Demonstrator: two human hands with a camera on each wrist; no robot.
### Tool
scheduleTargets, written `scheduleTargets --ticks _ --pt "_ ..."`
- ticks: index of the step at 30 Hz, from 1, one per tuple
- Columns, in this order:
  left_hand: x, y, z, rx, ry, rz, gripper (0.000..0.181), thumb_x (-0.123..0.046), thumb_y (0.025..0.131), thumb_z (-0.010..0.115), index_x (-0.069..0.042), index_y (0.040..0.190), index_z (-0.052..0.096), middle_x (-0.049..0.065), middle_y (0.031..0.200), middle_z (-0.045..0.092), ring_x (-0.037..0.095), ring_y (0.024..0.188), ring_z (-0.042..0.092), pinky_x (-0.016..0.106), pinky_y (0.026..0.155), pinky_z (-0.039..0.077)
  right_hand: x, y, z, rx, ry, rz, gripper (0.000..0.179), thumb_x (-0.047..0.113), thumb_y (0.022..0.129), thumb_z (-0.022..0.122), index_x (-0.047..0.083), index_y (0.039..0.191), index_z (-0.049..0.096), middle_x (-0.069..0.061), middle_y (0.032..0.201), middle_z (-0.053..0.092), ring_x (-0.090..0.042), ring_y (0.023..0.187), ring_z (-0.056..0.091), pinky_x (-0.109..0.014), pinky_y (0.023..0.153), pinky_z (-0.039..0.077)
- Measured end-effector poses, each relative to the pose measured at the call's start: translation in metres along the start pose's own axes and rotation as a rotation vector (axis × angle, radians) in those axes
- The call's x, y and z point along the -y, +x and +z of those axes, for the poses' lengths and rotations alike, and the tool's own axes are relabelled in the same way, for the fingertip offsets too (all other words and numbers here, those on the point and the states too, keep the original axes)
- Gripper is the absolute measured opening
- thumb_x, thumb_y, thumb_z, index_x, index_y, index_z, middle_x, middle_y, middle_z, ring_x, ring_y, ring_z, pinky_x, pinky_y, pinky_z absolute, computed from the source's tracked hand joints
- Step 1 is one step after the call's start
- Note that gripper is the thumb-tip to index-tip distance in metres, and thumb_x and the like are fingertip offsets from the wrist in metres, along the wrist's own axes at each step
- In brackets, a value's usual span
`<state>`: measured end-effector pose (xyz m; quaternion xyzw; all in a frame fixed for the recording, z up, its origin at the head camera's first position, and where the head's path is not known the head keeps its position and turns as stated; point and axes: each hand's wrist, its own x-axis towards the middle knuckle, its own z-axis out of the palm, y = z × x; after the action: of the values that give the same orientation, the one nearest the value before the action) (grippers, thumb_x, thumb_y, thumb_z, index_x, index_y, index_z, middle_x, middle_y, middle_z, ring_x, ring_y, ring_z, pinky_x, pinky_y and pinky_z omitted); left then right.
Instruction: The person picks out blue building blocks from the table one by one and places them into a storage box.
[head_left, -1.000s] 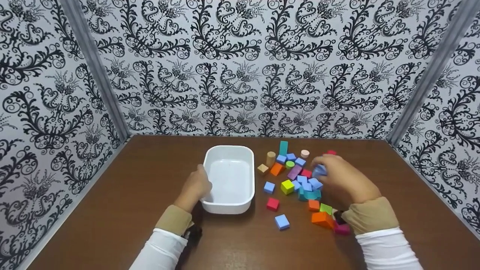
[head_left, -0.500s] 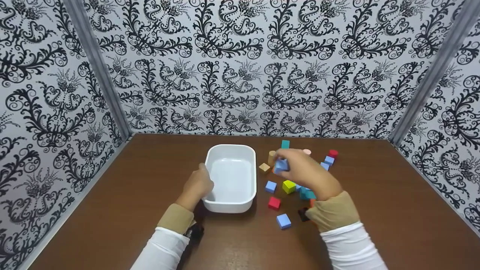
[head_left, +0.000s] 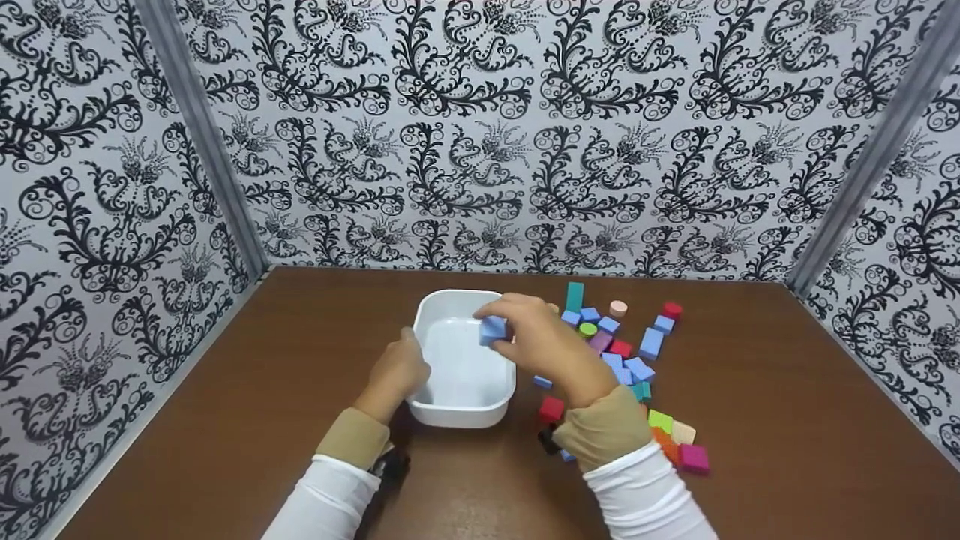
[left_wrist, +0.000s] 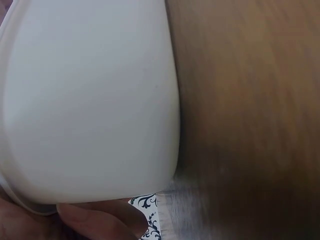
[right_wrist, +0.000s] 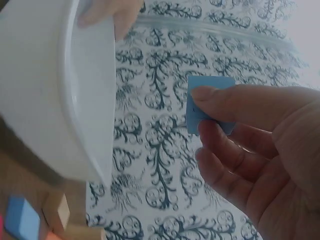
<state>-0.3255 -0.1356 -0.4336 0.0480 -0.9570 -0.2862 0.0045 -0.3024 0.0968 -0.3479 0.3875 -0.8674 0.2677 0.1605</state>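
Left hand (head_left: 396, 371) grips the near end of the left rim of the white tub (head_left: 459, 417), as it did half a second ago. Thumb and fingers nearly closed, the right hand (head_left: 544, 341) pinches a blue block (head_left: 492, 331), now held above the tub's right side; earlier it was over the scattered blocks. Its move left has uncovered a purple block (head_left: 601, 342) and a lime block (head_left: 660, 421) on the counter (head_left: 330, 307).
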Motion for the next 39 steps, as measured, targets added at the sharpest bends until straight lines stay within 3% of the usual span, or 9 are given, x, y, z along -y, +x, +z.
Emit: scheduleTargets --ticks 11,16,23,28,39 --pt "-0.004 -0.002 -0.001 -0.002 0.007 0.009 0.058 -0.001 0.093 0.06 0.012 0.146 0.042 0.034 0.119 0.068 0.04 0.099 0.071 0.055 0.087 0.058 0.002 0.0 0.032 0.098 -0.016 0.03 0.034 0.002 0.09 0.082 0.004 0.123 0.075 -0.013 0.115 0.073 -0.031 0.104 0.07 -0.044 0.101 0.057" --pt "-0.004 -0.002 0.0 -0.004 -0.002 0.019 0.056 -0.001 0.093 0.059 0.013 0.145 0.043 0.034 0.12 0.068 0.04 0.1 0.071 0.055 0.088 0.058 -0.003 -0.002 0.04 0.145 0.008 0.055 0.033 0.001 0.09 0.081 0.003 0.123 0.076 -0.014 0.117 0.074 -0.031 0.106 0.07 -0.045 0.103 0.056" --pt "-0.002 -0.003 -0.003 0.002 -0.014 -0.001 0.06 0.0 0.093 0.06 0.013 0.148 0.04 0.035 0.125 0.066 0.042 0.106 0.07 0.057 0.093 0.056 -0.01 -0.002 0.058 0.186 0.023 0.009 0.032 -0.001 0.087 0.082 0.0 0.118 0.076 -0.015 0.114 0.075 -0.031 0.103 0.07 -0.045 0.1 0.057" --pt "-0.003 -0.003 -0.001 0.006 -0.014 0.004 0.061 -0.002 0.093 0.061 0.013 0.149 0.04 0.035 0.127 0.065 0.042 0.108 0.069 0.057 0.094 0.056 -0.018 -0.005 0.072 0.237 0.035 0.048 0.032 0.001 0.088 0.081 0.001 0.12 0.077 -0.013 0.114 0.076 -0.028 0.101 0.069 -0.042 0.098 0.058" --pt "0.0 -0.003 -0.003 -0.011 -0.013 0.02 0.058 -0.001 0.09 0.06 0.013 0.144 0.044 0.035 0.123 0.067 0.041 0.105 0.07 0.056 0.091 0.057 -0.023 -0.005 0.079 0.227 0.072 0.111 0.036 0.004 0.085 0.078 0.004 0.121 0.078 -0.011 0.115 0.076 -0.025 0.1 0.067 -0.042 0.098 0.057"
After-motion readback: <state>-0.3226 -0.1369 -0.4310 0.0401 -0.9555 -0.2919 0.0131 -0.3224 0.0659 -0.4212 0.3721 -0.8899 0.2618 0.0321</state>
